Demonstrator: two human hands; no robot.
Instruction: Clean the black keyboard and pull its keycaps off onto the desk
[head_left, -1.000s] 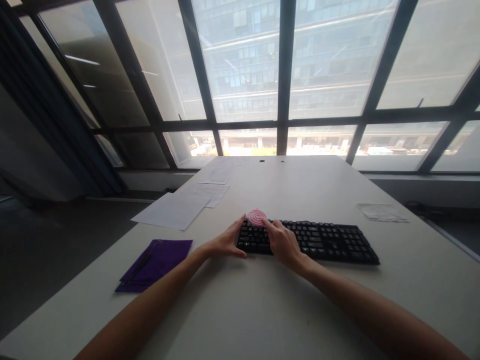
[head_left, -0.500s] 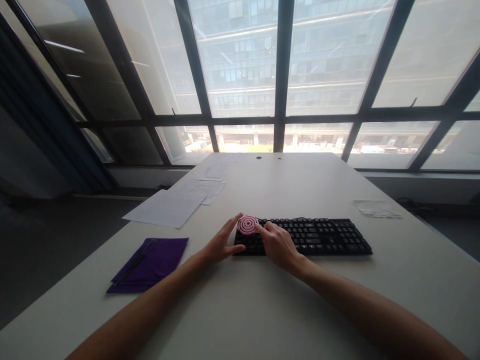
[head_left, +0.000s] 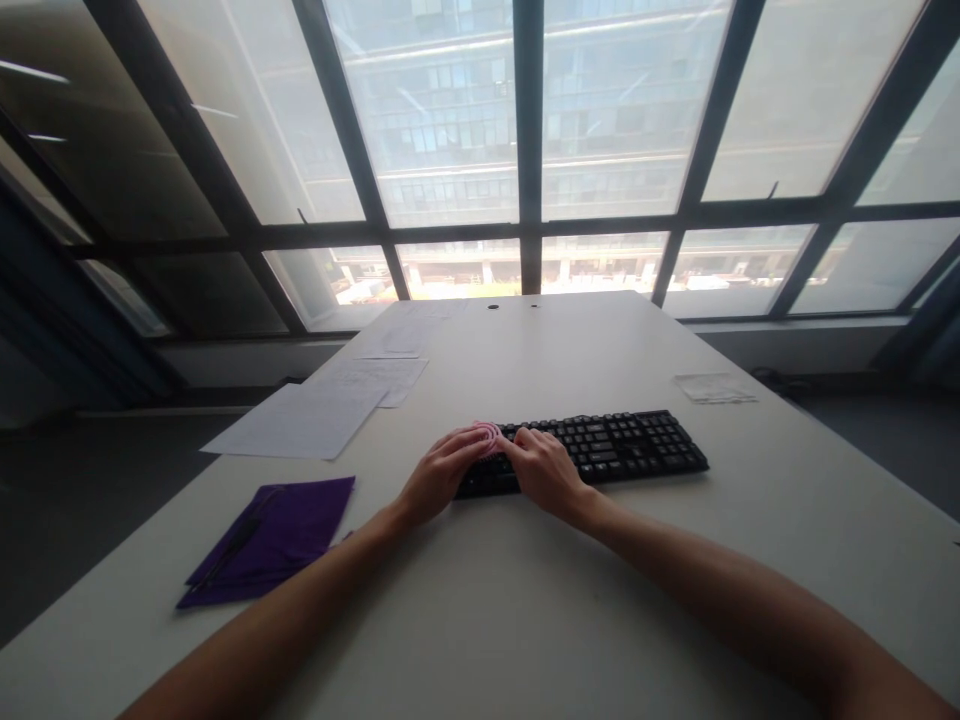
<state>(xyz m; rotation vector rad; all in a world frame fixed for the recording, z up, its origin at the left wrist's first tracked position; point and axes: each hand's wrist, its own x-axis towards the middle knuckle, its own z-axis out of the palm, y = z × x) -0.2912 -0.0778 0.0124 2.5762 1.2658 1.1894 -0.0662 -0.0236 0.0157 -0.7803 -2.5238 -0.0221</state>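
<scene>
A pink round piece with concentric rings lies over the left end of a black keyboard; its exact kind is not clear. The fingers of my left hand are together and wrapped over its left side, hiding much of it. On the other side, my right hand is closed, with thumb and forefinger at the piece's right edge. Both hands sit above the left part of the keyboard and cover some of its keys.
A folded purple cloth with a dark slim object on it lies left of my left forearm. Paper sheets spread along the table's left edge. A thin, pale, flat packet rests at the right. Windows stand beyond the table.
My left hand has gone from spread fingers beside the pink piece to fingers closed over it. My right hand stays at its right edge. The view has turned slightly right.
</scene>
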